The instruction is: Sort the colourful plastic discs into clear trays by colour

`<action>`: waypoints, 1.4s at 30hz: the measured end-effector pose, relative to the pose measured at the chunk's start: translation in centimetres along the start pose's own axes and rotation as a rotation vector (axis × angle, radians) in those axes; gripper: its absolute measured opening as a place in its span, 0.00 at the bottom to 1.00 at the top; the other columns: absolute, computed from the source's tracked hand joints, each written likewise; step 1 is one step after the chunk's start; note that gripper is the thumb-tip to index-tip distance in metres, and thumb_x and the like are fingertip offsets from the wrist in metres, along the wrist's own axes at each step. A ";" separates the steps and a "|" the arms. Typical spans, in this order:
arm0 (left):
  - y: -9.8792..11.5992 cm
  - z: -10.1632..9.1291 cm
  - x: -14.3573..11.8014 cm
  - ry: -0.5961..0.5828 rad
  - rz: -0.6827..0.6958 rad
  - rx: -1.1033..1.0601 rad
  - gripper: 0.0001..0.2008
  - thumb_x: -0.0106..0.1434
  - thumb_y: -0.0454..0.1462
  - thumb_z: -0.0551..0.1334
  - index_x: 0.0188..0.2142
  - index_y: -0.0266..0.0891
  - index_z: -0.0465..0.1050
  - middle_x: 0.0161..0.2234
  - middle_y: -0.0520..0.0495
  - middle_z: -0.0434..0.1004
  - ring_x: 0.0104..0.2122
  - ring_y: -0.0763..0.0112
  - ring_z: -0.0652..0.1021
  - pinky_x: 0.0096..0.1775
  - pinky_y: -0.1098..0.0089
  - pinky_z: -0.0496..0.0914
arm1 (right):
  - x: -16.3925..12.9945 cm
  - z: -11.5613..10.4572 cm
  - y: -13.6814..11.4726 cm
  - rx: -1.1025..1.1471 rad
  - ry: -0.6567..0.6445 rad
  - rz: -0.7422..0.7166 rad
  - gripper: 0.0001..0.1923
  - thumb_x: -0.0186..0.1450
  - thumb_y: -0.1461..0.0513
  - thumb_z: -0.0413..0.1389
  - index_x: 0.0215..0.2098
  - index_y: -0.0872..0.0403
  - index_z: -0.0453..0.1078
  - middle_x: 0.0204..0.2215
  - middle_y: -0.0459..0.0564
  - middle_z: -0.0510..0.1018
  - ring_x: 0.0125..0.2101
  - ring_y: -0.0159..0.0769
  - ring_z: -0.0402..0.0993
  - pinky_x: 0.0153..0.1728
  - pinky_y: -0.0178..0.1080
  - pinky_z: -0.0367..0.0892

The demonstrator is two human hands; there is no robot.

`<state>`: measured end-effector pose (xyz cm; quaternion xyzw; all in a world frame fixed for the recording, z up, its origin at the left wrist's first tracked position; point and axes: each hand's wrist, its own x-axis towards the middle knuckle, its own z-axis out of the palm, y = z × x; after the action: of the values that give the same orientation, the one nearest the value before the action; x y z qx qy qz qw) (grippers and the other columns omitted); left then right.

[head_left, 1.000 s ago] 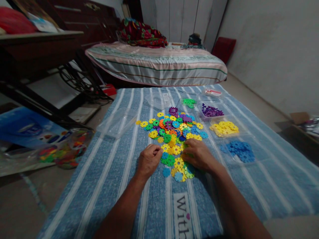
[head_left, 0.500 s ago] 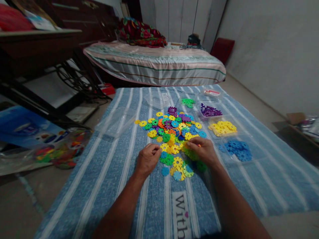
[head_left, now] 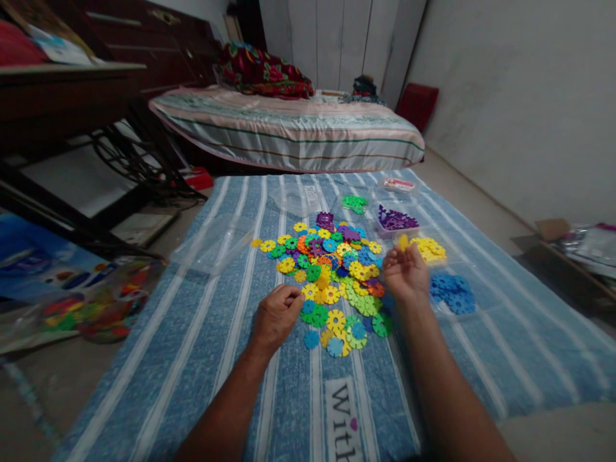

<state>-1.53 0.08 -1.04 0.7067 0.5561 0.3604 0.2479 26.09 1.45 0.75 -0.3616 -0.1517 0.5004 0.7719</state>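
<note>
Two hands work over a blue striped cloth (head_left: 202, 359) in the head view. The right hand (head_left: 407, 273) is lifted a little above the cloth, palm turned up, fingers curled, and pinches a yellow disc (head_left: 403, 242) at its fingertips; the disc stands just above the hand, beside the yellow pile (head_left: 430, 249). The left hand (head_left: 276, 314) rests on the cloth in a loose fist, knuckles up, its fingertips touching the near left edge of the mixed heap (head_left: 332, 269); whether it grips a piece cannot be told.

The mixed heap of toothed discs in yellow, green, blue, orange and purple lies between the hands and spreads away from them. Right of it lie sorted groups in clear trays: the yellow pile, a blue pile (head_left: 452, 292) nearer the person, a purple pile (head_left: 395, 219) farther off, and a green pile (head_left: 355, 203) beyond the heap. A clear lid (head_left: 214, 240) lies to the left of the heap. A bed (head_left: 289, 128) stands past the cloth.
</note>
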 end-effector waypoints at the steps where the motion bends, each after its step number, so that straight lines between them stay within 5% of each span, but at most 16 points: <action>1: 0.0 0.0 0.0 -0.001 0.000 0.005 0.08 0.57 0.40 0.58 0.27 0.41 0.73 0.27 0.53 0.75 0.25 0.74 0.76 0.32 0.74 0.70 | 0.2 -0.1 -0.2 0.031 0.001 -0.041 0.17 0.59 0.47 0.59 0.27 0.52 0.68 0.19 0.43 0.76 0.22 0.28 0.72 0.23 0.32 0.69; 4: 0.0 0.0 0.1 0.001 0.002 0.016 0.08 0.57 0.40 0.58 0.26 0.41 0.73 0.27 0.53 0.75 0.25 0.74 0.75 0.32 0.74 0.70 | -0.2 0.1 0.1 0.010 -0.014 -0.018 0.21 0.59 0.43 0.55 0.29 0.51 0.69 0.19 0.44 0.76 0.22 0.30 0.72 0.23 0.34 0.69; 8: -0.1 0.0 0.1 0.010 0.002 0.010 0.08 0.57 0.40 0.58 0.26 0.41 0.73 0.27 0.53 0.74 0.25 0.74 0.75 0.32 0.74 0.70 | -1.7 1.0 2.1 -0.338 -0.037 0.039 0.17 0.53 0.48 0.62 0.29 0.52 0.70 0.17 0.42 0.75 0.16 0.31 0.68 0.18 0.33 0.62; 16: -0.1 0.0 0.0 0.007 0.009 0.004 0.07 0.57 0.40 0.59 0.26 0.41 0.73 0.28 0.52 0.76 0.25 0.74 0.75 0.32 0.74 0.70 | -2.8 0.0 3.1 -1.452 -0.228 -0.683 0.09 0.62 0.57 0.54 0.29 0.51 0.73 0.28 0.50 0.77 0.32 0.39 0.70 0.35 0.39 0.64; 22: 0.0 0.0 0.0 0.018 0.031 0.013 0.07 0.57 0.39 0.59 0.25 0.41 0.72 0.27 0.52 0.75 0.24 0.75 0.74 0.32 0.74 0.70 | -2.9 -0.6 3.0 -1.860 -0.357 -0.690 0.08 0.62 0.59 0.55 0.28 0.52 0.72 0.30 0.53 0.74 0.33 0.40 0.67 0.31 0.37 0.58; 28: -0.1 0.0 0.0 0.009 0.036 0.012 0.07 0.57 0.39 0.59 0.26 0.41 0.72 0.28 0.52 0.75 0.25 0.75 0.75 0.32 0.74 0.70 | -3.0 -0.4 2.9 -1.638 -0.210 -0.657 0.16 0.66 0.57 0.50 0.24 0.52 0.73 0.24 0.50 0.74 0.28 0.36 0.67 0.29 0.36 0.57; 38: -0.4 0.1 -0.1 0.000 0.016 0.002 0.07 0.57 0.40 0.59 0.27 0.42 0.73 0.28 0.53 0.76 0.26 0.74 0.76 0.32 0.74 0.70 | -2.9 0.5 3.1 -0.700 -0.047 -0.015 0.17 0.53 0.49 0.63 0.23 0.54 0.70 0.12 0.40 0.69 0.12 0.28 0.61 0.14 0.31 0.55; 42: -0.3 0.1 0.0 0.003 0.013 0.006 0.07 0.57 0.40 0.59 0.27 0.42 0.73 0.28 0.53 0.76 0.25 0.74 0.76 0.32 0.74 0.70 | -2.0 1.0 1.8 -0.232 -0.005 0.004 0.17 0.50 0.51 0.66 0.28 0.52 0.69 0.20 0.43 0.78 0.19 0.30 0.72 0.19 0.31 0.65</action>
<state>-1.67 0.16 -1.34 0.7105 0.5529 0.3612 0.2428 23.40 0.52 0.39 -0.4477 -0.2097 0.4819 0.7234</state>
